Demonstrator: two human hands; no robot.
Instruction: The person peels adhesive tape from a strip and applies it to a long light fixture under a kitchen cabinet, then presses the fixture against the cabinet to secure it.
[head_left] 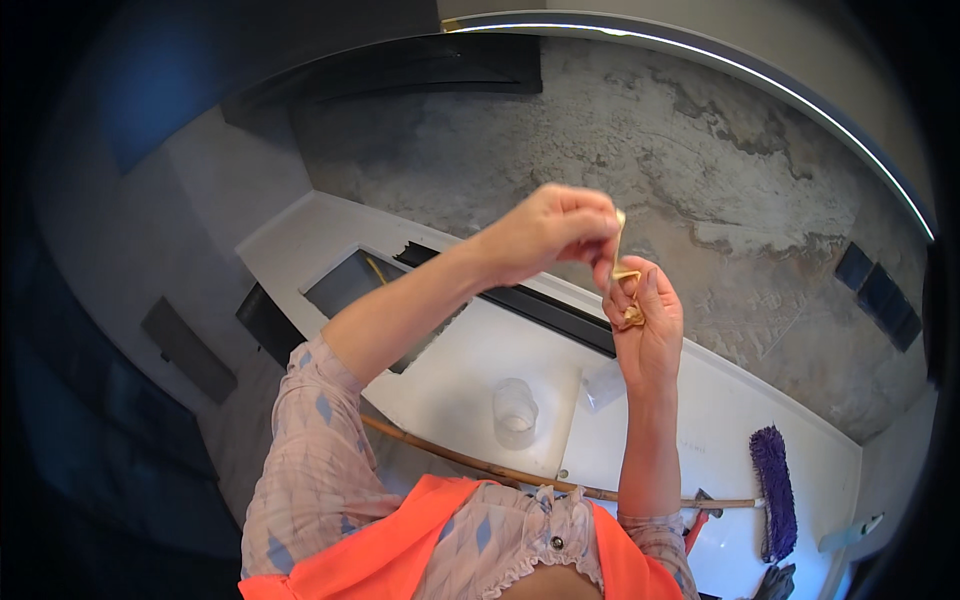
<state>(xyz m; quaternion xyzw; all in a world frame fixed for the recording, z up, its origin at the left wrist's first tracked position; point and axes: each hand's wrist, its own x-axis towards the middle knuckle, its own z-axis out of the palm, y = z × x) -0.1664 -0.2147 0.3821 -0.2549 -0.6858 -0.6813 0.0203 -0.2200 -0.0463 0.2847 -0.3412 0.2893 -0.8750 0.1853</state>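
Both my hands are raised in front of me above a white counter, joined by a thin, pale yellow strip (pixel 628 273) that looks soft and crumpled. My left hand (pixel 562 232) pinches the strip's upper end between thumb and fingers. Lower down and to the right, my right hand (pixel 652 312) has its palm turned up and its fingers curled around the bunched lower part. What the strip is made of cannot be told. Beneath the hands, a clear cup-like container (pixel 514 415) stands on the counter, and a small transparent plastic packet (pixel 603 386) lies near my right wrist.
The white counter (pixel 470 350) has a dark rectangular inset (pixel 350 290) at left and a long black channel (pixel 550 318) along its back. A wooden pole (pixel 450 453) crosses in front, reaching a purple mop head (pixel 773 495) at right. Dark wall sockets (pixel 880 297) sit beyond.
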